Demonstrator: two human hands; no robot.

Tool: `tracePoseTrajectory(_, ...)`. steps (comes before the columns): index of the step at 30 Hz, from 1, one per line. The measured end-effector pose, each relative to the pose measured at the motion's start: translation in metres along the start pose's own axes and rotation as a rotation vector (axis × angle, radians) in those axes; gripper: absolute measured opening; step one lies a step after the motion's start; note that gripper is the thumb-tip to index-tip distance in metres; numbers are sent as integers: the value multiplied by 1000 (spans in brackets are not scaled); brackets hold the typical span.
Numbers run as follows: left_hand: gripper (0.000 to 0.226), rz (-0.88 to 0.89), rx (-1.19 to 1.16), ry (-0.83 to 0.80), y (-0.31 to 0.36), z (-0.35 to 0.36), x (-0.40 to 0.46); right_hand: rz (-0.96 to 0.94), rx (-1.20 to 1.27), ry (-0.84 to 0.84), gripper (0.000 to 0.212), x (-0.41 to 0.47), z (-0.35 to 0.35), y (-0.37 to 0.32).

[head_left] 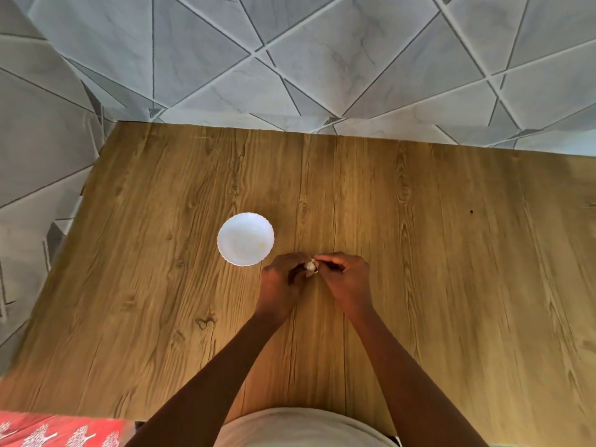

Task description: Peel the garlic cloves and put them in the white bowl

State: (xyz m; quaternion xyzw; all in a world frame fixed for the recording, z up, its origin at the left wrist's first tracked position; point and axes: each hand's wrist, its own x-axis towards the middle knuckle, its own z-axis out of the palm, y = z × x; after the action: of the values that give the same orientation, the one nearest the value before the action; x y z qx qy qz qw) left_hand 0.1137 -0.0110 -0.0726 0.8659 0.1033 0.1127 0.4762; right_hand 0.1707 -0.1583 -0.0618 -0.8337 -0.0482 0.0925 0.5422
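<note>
A small white garlic piece sits between my two hands at the middle of the wooden table. My left hand grips it from the left with curled fingers. My right hand pinches its top with thumb and forefinger. The white scalloped bowl stands just up and left of my hands, a hand's width away; faint pale bits lie inside it.
Grey marble-patterned tiled floor lies beyond the table's far and left edges. A red patterned cloth shows at the bottom left corner. A tiny dark speck lies on the table to the right.
</note>
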Motion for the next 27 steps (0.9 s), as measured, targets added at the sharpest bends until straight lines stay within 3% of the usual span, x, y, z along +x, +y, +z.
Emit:
tracePoseTrajectory(14,35,100,98,-34,-5,-1,4,-104,-291,-130,19,19,-9,-11)
tracePoseTrajectory(19,33,103,129,-71,-9,0,4,-88,-233,-119,19,16,-10,-10)
tracePoseTrajectory(27,32,50,102,2,-7,6,-2,-108,-187,-12,17,3,-4,-5)
